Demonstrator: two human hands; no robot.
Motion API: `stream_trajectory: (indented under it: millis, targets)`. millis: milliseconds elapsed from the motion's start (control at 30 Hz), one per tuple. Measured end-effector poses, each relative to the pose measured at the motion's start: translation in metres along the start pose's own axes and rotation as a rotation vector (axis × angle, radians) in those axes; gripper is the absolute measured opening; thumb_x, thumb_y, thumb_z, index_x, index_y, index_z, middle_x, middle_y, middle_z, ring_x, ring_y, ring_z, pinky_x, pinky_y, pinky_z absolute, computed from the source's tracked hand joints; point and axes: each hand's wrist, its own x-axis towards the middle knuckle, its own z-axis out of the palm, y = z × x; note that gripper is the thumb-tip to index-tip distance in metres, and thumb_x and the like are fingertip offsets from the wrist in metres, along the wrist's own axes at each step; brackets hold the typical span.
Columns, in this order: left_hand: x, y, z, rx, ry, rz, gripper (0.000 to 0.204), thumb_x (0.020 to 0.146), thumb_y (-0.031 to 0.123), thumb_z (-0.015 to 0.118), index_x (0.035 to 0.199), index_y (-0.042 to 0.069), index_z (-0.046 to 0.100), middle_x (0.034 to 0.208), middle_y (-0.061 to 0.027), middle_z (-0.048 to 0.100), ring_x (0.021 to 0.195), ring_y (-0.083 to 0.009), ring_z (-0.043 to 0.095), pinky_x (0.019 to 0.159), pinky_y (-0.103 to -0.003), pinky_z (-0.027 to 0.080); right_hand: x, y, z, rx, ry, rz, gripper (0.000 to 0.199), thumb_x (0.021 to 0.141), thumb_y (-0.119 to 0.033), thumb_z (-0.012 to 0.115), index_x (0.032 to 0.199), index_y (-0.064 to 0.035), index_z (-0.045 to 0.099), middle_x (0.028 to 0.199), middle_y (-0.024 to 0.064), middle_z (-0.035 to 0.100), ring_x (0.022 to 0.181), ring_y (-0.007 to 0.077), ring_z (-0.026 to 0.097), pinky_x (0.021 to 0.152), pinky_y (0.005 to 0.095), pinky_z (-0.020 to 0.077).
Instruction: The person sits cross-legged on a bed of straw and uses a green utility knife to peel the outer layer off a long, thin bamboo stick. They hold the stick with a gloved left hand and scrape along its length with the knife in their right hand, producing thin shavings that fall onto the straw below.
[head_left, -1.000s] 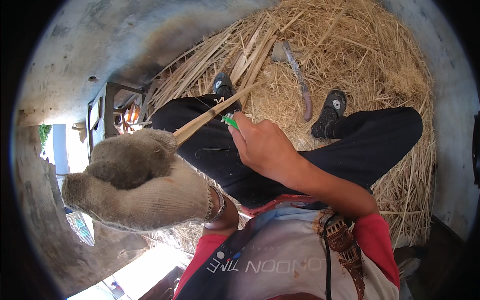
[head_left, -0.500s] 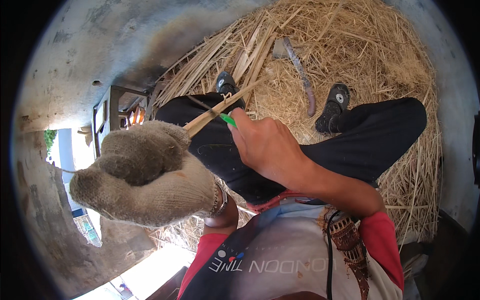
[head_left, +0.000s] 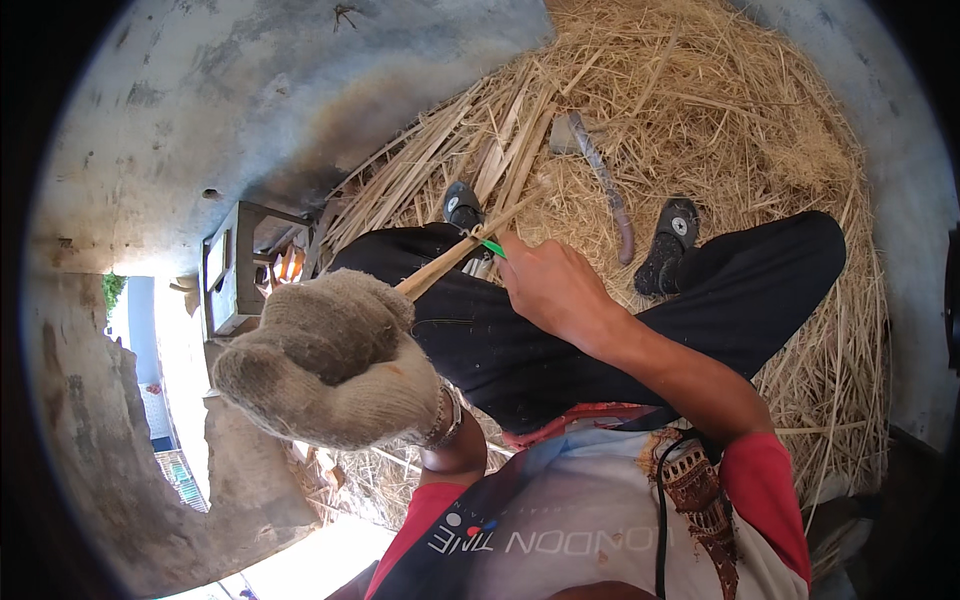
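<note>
My left hand (head_left: pixel 325 365), in a thick, soiled knitted glove, is closed around the near end of a pale split-wood or bamboo strip (head_left: pixel 447 266). The strip slants up and to the right, above my dark trousers. My bare right hand (head_left: pixel 555 288) grips a small knife by its green handle (head_left: pixel 491 246). The knife meets the strip beyond the glove, with its blade partly hidden. A small curled shaving shows at that spot.
Straw and shavings (head_left: pixel 720 130) cover the floor around my legs, with long split strips (head_left: pixel 500 150) piled at the far left. A long-handled blade tool (head_left: pixel 605 185) lies between my feet. A wooden frame (head_left: pixel 245 265) stands by the left wall; a curved grey wall (head_left: pixel 915 250) rises at right.
My gloved left hand has shifted right with the strip. My right hand and the knife sit slightly farther along the strip from the glove. The whole view has shifted a little.
</note>
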Motion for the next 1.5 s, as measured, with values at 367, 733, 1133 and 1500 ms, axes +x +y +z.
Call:
stream_trajectory:
  millis: [367, 733, 1133, 1500]
  targets:
    - [-0.005, 0.0, 0.005, -0.088, -0.09, 0.096, 0.046, 0.094, 0.037, 0.055, 0.059, 0.019, 0.032, 0.046, 0.0008, 0.034, 0.03, -0.0097, 0.031, 0.026, -0.025, 0.028, -0.016, 0.007, 0.017, 0.08, 0.037, -0.003, 0.022, 0.098, -0.02, 0.053, 0.1, 0.0019, 0.053, 0.06, 0.0289, 0.057, 0.062, 0.0499, 0.061, 0.058, 0.055, 0.0495]
    - [0.004, -0.009, -0.005, -0.21, -0.132, 0.014, 0.044, 0.095, 0.033, 0.051, 0.056, 0.019, 0.037, 0.044, 0.0017, 0.034, 0.03, -0.009, 0.028, 0.027, -0.025, 0.026, -0.023, -0.013, 0.002, 0.276, 0.002, -0.126, 0.022, 0.098, -0.022, 0.054, 0.096, -0.0005, 0.052, 0.059, 0.026, 0.058, 0.061, 0.048, 0.062, 0.056, 0.0535, 0.0511]
    - [0.004, -0.003, 0.006, -0.103, 0.17, -0.013, 0.041, 0.093, 0.035, 0.055, 0.059, 0.018, 0.04, 0.047, 0.0022, 0.032, 0.035, -0.0092, 0.026, 0.033, -0.025, 0.021, -0.015, -0.007, 0.022, 0.048, 0.038, -0.028, 0.019, 0.098, -0.02, 0.053, 0.099, -0.0012, 0.05, 0.06, 0.0248, 0.06, 0.059, 0.0459, 0.063, 0.053, 0.0534, 0.0507]
    - [0.009, -0.001, -0.001, -0.147, 0.06, -0.072, 0.049, 0.096, 0.033, 0.049, 0.053, 0.02, 0.03, 0.042, 0.0023, 0.028, 0.032, -0.0098, 0.021, 0.031, -0.025, 0.021, 0.003, 0.013, 0.04, 0.054, 0.078, 0.048, 0.019, 0.097, -0.018, 0.054, 0.101, 0.0002, 0.053, 0.061, 0.0279, 0.059, 0.063, 0.0495, 0.062, 0.058, 0.0555, 0.0507]
